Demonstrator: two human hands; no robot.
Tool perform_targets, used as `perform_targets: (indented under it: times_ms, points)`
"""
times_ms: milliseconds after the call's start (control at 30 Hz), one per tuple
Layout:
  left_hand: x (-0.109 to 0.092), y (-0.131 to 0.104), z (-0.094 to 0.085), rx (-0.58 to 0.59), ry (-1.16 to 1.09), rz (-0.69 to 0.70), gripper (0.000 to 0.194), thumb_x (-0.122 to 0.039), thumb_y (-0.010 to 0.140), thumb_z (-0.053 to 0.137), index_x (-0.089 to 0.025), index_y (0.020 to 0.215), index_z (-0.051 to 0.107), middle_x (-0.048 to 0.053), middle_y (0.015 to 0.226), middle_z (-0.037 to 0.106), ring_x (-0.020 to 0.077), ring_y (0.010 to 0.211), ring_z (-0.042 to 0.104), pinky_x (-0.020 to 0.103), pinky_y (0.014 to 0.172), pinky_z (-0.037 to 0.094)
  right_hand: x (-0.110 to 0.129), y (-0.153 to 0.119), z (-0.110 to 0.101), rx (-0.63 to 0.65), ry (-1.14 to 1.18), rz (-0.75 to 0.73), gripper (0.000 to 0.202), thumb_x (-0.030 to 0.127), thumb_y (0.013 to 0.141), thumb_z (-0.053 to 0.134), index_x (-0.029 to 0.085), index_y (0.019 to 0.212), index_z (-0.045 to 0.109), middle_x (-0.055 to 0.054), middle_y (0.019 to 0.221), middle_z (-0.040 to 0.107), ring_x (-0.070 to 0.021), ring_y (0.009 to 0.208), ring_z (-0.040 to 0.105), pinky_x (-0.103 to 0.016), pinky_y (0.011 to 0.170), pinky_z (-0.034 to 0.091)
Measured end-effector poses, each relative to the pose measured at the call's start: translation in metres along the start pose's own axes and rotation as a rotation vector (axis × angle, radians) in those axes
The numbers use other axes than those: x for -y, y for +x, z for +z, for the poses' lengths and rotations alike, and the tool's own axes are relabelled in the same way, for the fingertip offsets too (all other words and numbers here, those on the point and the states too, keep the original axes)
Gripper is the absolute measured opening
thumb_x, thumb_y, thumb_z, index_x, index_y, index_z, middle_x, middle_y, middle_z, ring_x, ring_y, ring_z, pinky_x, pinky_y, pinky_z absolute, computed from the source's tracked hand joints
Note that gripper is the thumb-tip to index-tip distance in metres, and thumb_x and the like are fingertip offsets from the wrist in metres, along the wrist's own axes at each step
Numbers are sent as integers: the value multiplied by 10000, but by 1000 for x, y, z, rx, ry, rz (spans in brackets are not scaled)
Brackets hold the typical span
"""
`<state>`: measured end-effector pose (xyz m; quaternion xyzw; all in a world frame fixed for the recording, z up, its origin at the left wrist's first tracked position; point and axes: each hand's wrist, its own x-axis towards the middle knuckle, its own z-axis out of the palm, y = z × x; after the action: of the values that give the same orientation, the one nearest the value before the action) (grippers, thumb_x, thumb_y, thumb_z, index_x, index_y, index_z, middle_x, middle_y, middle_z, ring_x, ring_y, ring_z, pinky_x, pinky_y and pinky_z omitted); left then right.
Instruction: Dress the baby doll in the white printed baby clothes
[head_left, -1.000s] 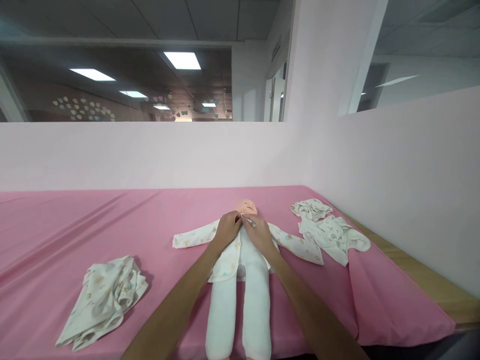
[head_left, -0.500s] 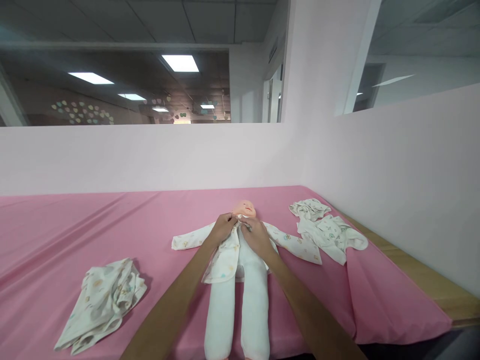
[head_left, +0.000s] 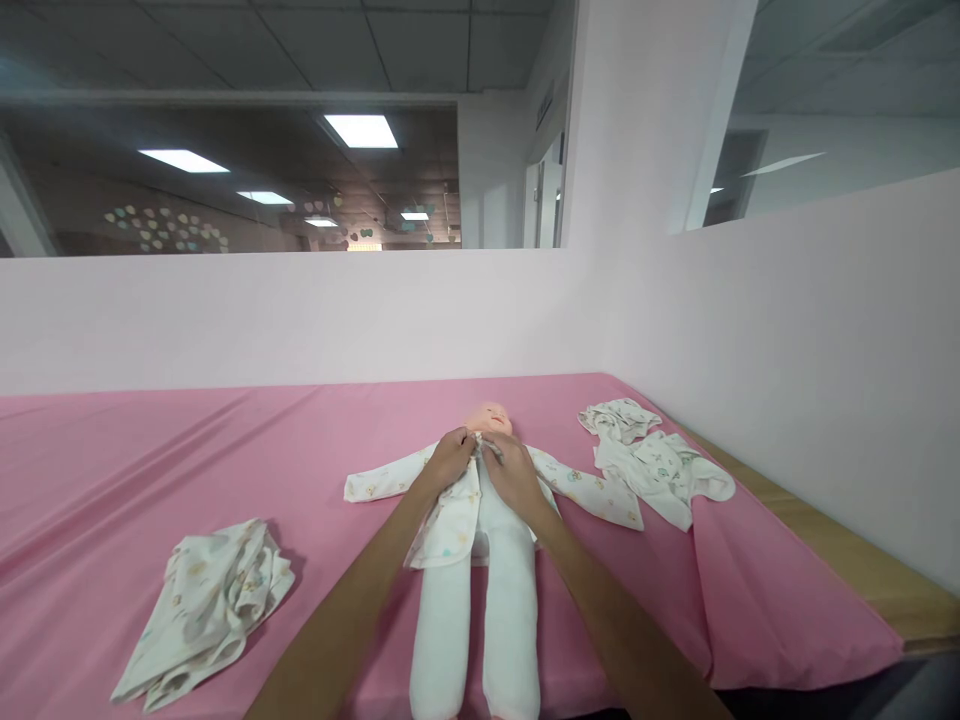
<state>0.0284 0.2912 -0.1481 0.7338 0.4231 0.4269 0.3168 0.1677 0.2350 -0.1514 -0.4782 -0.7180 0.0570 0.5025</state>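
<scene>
A baby doll [head_left: 491, 416] lies on its back on the pink sheet, its head toward the wall and its legs toward me. It wears a white printed baby jacket [head_left: 446, 525], with both sleeves stretched out sideways, and white trousers [head_left: 442, 625]. My left hand [head_left: 453, 455] is closed on the jacket's edge at the neck. Right beside it, my right hand [head_left: 511, 466] pinches the jacket's other edge, just below the doll's chin. The front hangs apart lower down. My fingers hide the exact fastening point.
A folded printed cloth [head_left: 206, 610] lies at the left front. Crumpled white printed baby clothes [head_left: 656, 460] lie at the right. The pink sheet [head_left: 337, 420] covers the bed, with a wooden edge [head_left: 840, 560] along the right wall. A white wall [head_left: 300, 320] with windows stands behind.
Both hands stay at the jacket's neckline, with only slight finger movement. The view has tilted up a little; the doll and clothes lie as before.
</scene>
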Motion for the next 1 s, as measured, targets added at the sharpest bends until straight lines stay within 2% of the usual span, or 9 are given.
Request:
perform_targets:
  times_ms: [133, 300, 433, 533, 633, 700, 833, 1000]
  points:
    - [-4, -3, -1, 6, 11, -4, 212, -338, 835, 432, -192, 693, 491, -22, 685, 517, 138, 679, 483, 256, 635, 377, -1, 0, 1, -20, -17, 21, 299, 204, 880, 453, 185, 1095, 660, -82, 1155, 677, -220, 1105, 584, -379, 1005, 403]
    - [-3, -5, -1, 27, -18, -40, 224, -353, 850, 393, -188, 747, 503, -40, 651, 469, 110, 582, 442, 236, 565, 370, -6, 0, 2, -41, -11, 26, 208, 223, 877, 461, 180, 952, 650, -74, 1048, 682, -209, 1036, 586, -355, 962, 419]
    - [-11, -6, -3, 45, 7, -51, 221, -339, 849, 408, -182, 742, 520, -43, 616, 456, 105, 544, 420, 229, 524, 337, -4, -1, 2, -80, -27, 59, 235, 234, 872, 469, 175, 1032, 630, -93, 1093, 653, -225, 1058, 565, -375, 949, 421]
    - [-24, -14, -10, 20, 60, -60, 194, -343, 833, 459, -181, 787, 556, -19, 676, 534, 124, 604, 475, 241, 562, 353, 1, -6, -3, -122, -128, 108, 224, 239, 841, 525, 181, 1030, 631, -100, 1076, 629, -253, 1058, 543, -403, 949, 408]
    - [-37, -33, -18, -19, 212, -45, 206, -367, 792, 553, -197, 905, 580, 19, 858, 622, 162, 746, 554, 260, 635, 382, 6, -14, -12, -84, -249, 118, 185, 238, 825, 559, 184, 981, 642, -98, 1032, 617, -264, 1026, 533, -404, 933, 401]
    - [-43, -48, -20, -37, 363, -37, 215, -378, 788, 576, -207, 917, 580, 37, 928, 636, 185, 796, 577, 274, 659, 383, 6, -17, -17, -54, -321, 115, 161, 220, 840, 532, 188, 954, 640, -96, 992, 619, -264, 982, 533, -401, 898, 399]
    - [-47, -69, -13, -85, 575, -19, 152, -318, 868, 476, -210, 796, 555, 42, 890, 644, 197, 773, 585, 291, 646, 356, 5, -19, -25, -86, -436, 168, 110, 203, 844, 509, 187, 896, 604, -98, 940, 624, -270, 930, 533, -400, 839, 385]
    - [-47, -74, -2, -174, 634, 17, 156, -322, 898, 450, -224, 829, 550, 37, 929, 656, 204, 796, 590, 294, 652, 342, 7, -22, -25, -132, -435, 198, 90, 286, 852, 534, 204, 816, 548, -84, 883, 627, -258, 876, 550, -379, 798, 389]
